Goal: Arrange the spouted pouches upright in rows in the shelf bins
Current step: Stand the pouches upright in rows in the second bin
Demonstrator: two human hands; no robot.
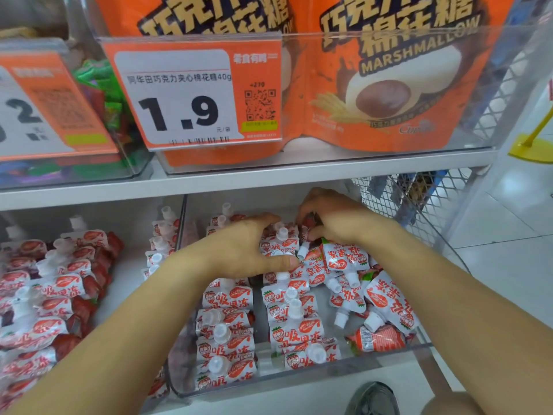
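Red-and-white spouted pouches (227,333) with white caps stand in two rows at the front of a clear plastic shelf bin (299,375). More pouches (386,307) lie tumbled on the bin's right side. My left hand (242,250) reaches into the middle of the bin, thumb and fingers spread around a cluster of upright pouches (281,244). Farther back, my right hand (335,220) has its fingers curled on a pouch at the rear of the bin, mostly hidden under the hand.
A neighbouring bin (125,271) on the left holds more of the same pouches. The shelf above (239,178) carries orange marshmallow bags (389,85) and a price tag (191,94). A wire mesh panel (434,199) closes the right side. My shoe (374,399) shows below.
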